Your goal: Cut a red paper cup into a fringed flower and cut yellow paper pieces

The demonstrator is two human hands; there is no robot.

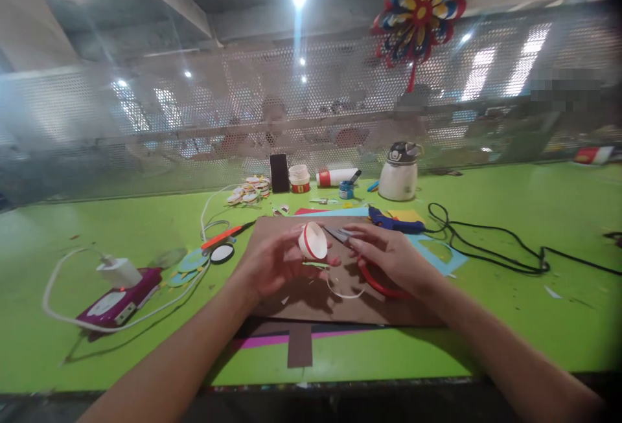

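Note:
My left hand (272, 261) grips a small white paper cup piece (317, 241) with a red band round its rim, its hollow side tilted to the right. In my right hand (389, 258) is a pair of scissors (381, 284) with red handles. Their metal blades point left toward the cup piece, close to it; whether they touch I cannot tell. A thin white strip (347, 295) curls below, between the hands. Both hands are above a brown board (311, 309).
A blue glue gun (393, 221) with a black cord (505, 248) lies at right. An orange cutter (226, 236) and purple power strip (119, 303) are at left. Behind stand a phone (279, 173), white jar (300, 180), blue paint pot (346, 190) and white kettle-like jug (398, 180).

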